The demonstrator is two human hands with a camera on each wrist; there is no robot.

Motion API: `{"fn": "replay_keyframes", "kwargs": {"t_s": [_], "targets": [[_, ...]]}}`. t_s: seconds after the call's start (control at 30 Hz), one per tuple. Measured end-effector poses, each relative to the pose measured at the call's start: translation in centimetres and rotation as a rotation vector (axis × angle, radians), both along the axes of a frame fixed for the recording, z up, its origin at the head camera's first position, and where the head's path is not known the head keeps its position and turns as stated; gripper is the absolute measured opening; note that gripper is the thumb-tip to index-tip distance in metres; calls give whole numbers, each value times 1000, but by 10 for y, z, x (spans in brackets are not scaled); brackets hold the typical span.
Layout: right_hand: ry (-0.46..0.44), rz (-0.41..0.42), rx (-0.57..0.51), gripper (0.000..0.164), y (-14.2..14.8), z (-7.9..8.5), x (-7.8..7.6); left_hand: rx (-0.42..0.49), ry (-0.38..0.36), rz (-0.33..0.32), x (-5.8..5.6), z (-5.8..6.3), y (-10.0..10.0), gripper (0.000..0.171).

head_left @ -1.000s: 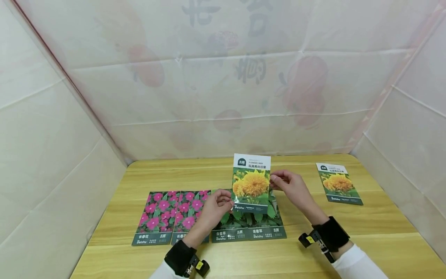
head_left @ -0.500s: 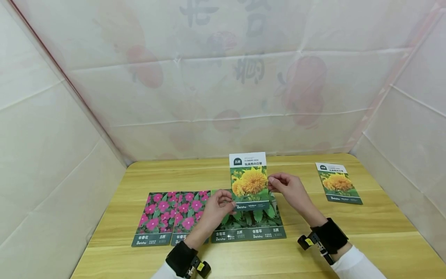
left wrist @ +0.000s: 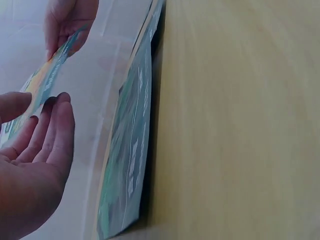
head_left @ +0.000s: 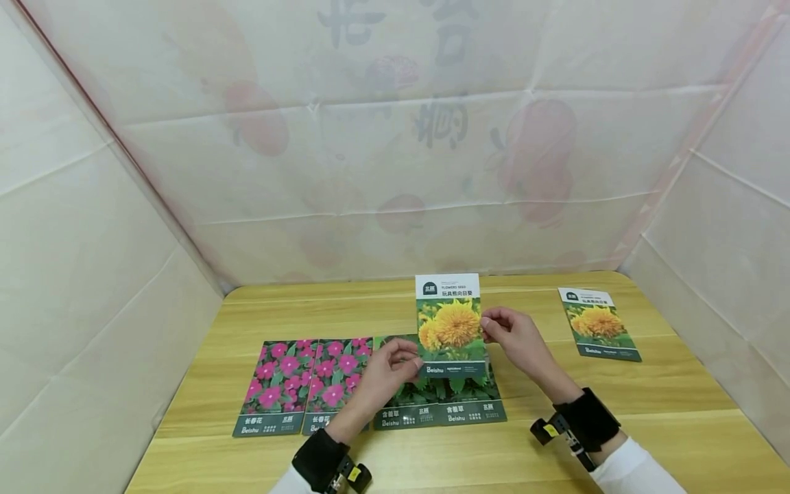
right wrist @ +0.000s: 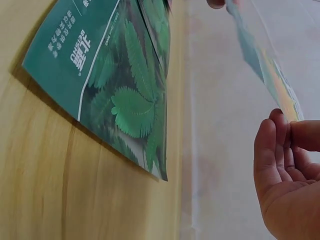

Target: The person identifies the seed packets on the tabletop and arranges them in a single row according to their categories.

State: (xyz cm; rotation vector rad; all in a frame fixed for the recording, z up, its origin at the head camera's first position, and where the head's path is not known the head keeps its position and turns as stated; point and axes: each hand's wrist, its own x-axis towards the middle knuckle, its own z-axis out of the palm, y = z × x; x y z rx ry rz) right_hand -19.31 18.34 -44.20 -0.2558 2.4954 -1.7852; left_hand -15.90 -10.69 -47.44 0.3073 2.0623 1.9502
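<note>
Between my two hands a seed packet with yellow sunflowers (head_left: 455, 326) is held up above the table, face toward me. My left hand (head_left: 390, 369) pinches its lower left corner between thumb and fingers. At its right edge, my right hand (head_left: 517, 343) grips with the thumb in front, as the right wrist view also shows. Beneath the held packet lie two green-leaf packets (head_left: 474, 405), side by side, their upper parts partly covered. Left of them are two packets with pink flowers (head_left: 278, 384), one partly behind my left hand.
A second yellow sunflower packet (head_left: 600, 324) lies slightly turned at the right of the wooden table (head_left: 494, 460). Pale fabric walls (head_left: 395, 165) enclose the back and both sides. Each wrist wears a black strap with a small camera.
The held sunflower packet shifted slightly left and up, then back right and a little down, with both hands staying on it. The packets on the table have not moved.
</note>
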Motion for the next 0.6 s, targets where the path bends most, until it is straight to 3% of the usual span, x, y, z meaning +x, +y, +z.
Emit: {"fn": "replay_keyframes", "kwargs": {"t_s": [0.23, 0.3, 0.37, 0.6], "targets": [[13, -19, 55, 29, 20, -5, 3, 19, 12, 14, -1, 3, -12, 47], [6, -27, 67, 29, 30, -7, 4, 25, 11, 23, 1, 13, -14, 43], [-10, -31, 69, 32, 41, -8, 5, 28, 28, 28, 1, 14, -19, 43], [-102, -61, 134, 42, 79, -7, 16, -12, 121, 28, -1, 2, -36, 49]]}}
